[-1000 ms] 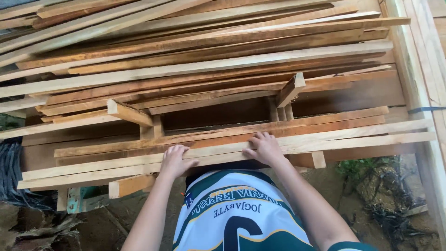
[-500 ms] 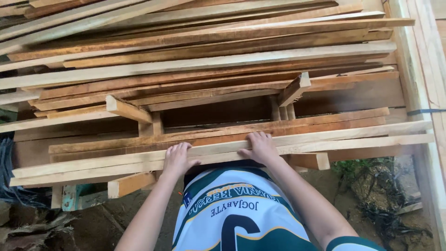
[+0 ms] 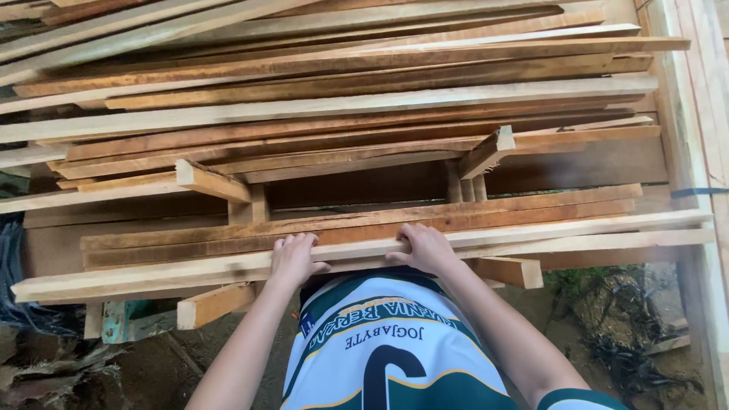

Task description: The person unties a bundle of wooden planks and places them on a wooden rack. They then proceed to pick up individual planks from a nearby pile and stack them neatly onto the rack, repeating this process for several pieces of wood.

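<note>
A long pale wooden plank (image 3: 577,231) lies along the near edge of a low stack, running left to right. My left hand (image 3: 292,258) grips its near edge left of centre, fingers over the top. My right hand (image 3: 425,247) grips the same plank a little to the right. Two browner planks (image 3: 531,205) lie just behind it. Beyond them a big pile of long boards (image 3: 342,106) rests on short cross blocks (image 3: 213,181).
Short wooden supports (image 3: 216,304) stick out under the plank, another at the right (image 3: 512,272). A pale timber frame (image 3: 695,152) runs along the right side. Bare earth with dark debris (image 3: 623,342) and weeds lies below right. Dark scrap sits at the lower left (image 3: 30,364).
Both hands stay on the front plank. The plank has slid a little to the left, and the view has shifted slightly.
</note>
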